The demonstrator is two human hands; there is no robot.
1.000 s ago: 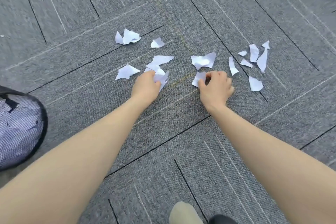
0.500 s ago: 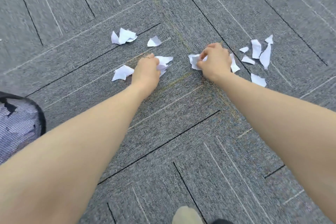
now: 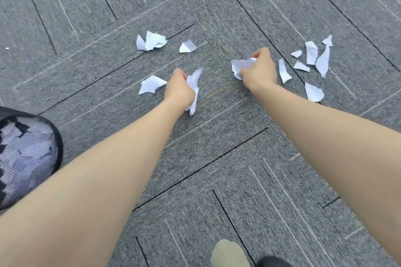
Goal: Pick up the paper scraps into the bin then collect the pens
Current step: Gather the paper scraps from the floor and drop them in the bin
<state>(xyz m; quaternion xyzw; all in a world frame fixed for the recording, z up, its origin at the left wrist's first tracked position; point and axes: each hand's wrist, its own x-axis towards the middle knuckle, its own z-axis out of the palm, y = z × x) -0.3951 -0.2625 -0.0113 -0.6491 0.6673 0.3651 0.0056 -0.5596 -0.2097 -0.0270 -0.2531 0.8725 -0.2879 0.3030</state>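
While loose paper scraps [image 3: 312, 55] lie on the carpet [image 3: 217, 147] at upper right, the left hand [image 3: 179, 92] squeezes a bunch and the right hand [image 3: 259, 69] squeezes another, likely to carry many to the mesh bin [image 3: 56, 136] at the left edge. No pens show.

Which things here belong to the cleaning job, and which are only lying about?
Part of the job:
- loose paper scraps
- scraps in left hand
- scraps in right hand
- mesh bin

Just there:
- carpet
- shoe
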